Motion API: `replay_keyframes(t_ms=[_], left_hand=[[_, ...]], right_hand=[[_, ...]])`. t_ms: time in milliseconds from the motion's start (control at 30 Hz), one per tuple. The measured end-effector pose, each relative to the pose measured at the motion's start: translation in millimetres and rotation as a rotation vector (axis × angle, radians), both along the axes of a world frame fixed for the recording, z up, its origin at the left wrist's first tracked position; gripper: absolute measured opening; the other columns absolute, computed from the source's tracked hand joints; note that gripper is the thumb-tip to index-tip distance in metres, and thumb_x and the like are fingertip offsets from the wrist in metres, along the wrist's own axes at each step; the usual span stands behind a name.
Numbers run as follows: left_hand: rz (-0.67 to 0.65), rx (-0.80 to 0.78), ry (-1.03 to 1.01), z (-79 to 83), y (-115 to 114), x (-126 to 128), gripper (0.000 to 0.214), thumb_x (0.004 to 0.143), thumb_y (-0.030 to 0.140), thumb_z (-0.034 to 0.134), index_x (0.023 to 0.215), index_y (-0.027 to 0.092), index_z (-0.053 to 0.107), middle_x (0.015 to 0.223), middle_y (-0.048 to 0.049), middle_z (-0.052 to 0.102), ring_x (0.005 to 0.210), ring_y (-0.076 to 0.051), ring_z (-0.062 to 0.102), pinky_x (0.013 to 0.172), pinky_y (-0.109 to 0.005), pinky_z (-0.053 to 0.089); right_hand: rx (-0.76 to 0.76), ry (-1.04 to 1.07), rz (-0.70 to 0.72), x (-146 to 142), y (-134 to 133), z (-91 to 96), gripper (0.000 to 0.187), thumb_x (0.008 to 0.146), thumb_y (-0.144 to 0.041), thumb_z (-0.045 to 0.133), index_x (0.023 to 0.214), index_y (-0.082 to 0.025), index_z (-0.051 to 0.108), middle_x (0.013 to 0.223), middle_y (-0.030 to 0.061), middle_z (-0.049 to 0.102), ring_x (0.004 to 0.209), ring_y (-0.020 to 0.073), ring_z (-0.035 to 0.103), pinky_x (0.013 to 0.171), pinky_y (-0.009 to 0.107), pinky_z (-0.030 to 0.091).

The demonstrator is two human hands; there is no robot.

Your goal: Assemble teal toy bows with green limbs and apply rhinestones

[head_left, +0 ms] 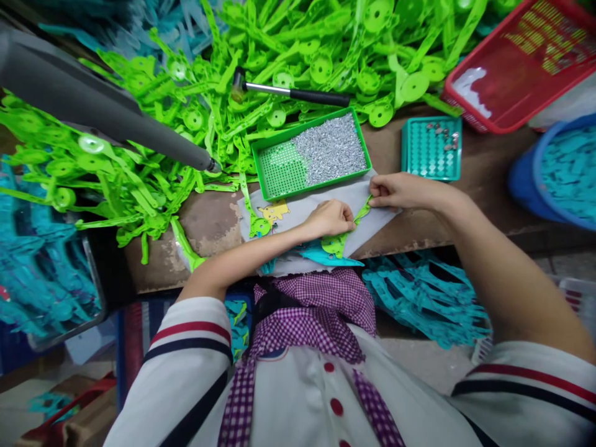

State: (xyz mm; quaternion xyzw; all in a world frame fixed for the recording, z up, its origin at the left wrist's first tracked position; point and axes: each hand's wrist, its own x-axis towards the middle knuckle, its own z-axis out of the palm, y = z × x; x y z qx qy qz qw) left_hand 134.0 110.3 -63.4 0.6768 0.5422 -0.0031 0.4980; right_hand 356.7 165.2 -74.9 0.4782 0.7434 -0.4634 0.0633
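My left hand is closed on a lime-green plastic part, whose broad end shows below my fingers. At the part's narrow upper end, my right hand pinches with thumb and fingertips. A turquoise plastic piece lies just beneath the green one, near the bench's front edge. Both hands are over a grey cloth with a yellow cartoon print. Another green part with a round head rests on the cloth left of my left hand. My fingers hide the middle of the held part.
Behind the cloth stands a green basket of small metal pins. A hammer lies on a heap of green parts. A grey tool arm reaches in from the left. A teal tray, red basket and blue bucket stand right.
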Motion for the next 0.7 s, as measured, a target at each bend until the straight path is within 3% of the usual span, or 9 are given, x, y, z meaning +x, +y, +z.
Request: replay_keyframes(t_ms=[300, 400, 500, 600, 700], left_hand=[[0.012, 0.003, -0.093, -6.1, -2, -7, 0.008, 0.077, 0.024, 0.078, 0.080, 0.017, 0.076, 0.071, -0.0009, 0.070, 0.068, -0.014, 0.062, 0.068, -0.029, 0.047], [0.029, 0.011, -0.131, -7.9, -3, -9, 0.008, 0.076, 0.023, 0.079, 0.079, 0.017, 0.075, 0.071, -0.0004, 0.070, 0.066, -0.013, 0.061, 0.066, -0.029, 0.046], [0.034, 0.039, -0.136, -9.7, -4, -9, 0.008, 0.075, 0.023, 0.079, 0.079, 0.018, 0.075, 0.070, -0.0002, 0.070, 0.066, -0.013, 0.060, 0.066, -0.028, 0.045], [0.024, 0.058, -0.133, -12.1, -5, -10, 0.009, 0.075, 0.024, 0.079, 0.081, 0.018, 0.076, 0.069, 0.0002, 0.069, 0.066, -0.013, 0.059, 0.067, -0.029, 0.044], [0.020, 0.057, -0.133, -14.3, -6, -10, 0.011, 0.076, 0.025, 0.078, 0.083, 0.018, 0.076, 0.070, 0.0001, 0.069, 0.065, -0.013, 0.059, 0.067, -0.029, 0.044]], right_hand=[[0.191, 0.225, -0.278, 10, -42, -8.1, 0.045, 0.081, -0.065, 0.061, 0.097, -0.023, 0.064, 0.084, 0.0055, 0.065, 0.076, 0.0219, 0.058, 0.068, 0.035, 0.046], [0.255, 0.200, -0.497, -2, -62, 8.0, 0.044, 0.083, -0.061, 0.062, 0.103, -0.022, 0.067, 0.092, 0.0086, 0.070, 0.082, 0.0253, 0.062, 0.074, 0.039, 0.049], [0.409, 0.278, -0.681, -38, -66, 33.3, 0.041, 0.091, -0.058, 0.055, 0.109, -0.023, 0.066, 0.098, 0.0097, 0.071, 0.085, 0.0255, 0.064, 0.078, 0.042, 0.051], [0.581, 0.455, -0.717, -76, -56, 54.0, 0.044, 0.098, -0.060, 0.044, 0.117, -0.026, 0.064, 0.106, 0.0085, 0.070, 0.091, 0.0238, 0.066, 0.082, 0.041, 0.053], [0.677, 0.441, -0.775, -83, -51, 55.0, 0.043, 0.099, -0.061, 0.044, 0.115, -0.027, 0.065, 0.106, 0.0079, 0.070, 0.097, 0.0247, 0.066, 0.087, 0.042, 0.054]])
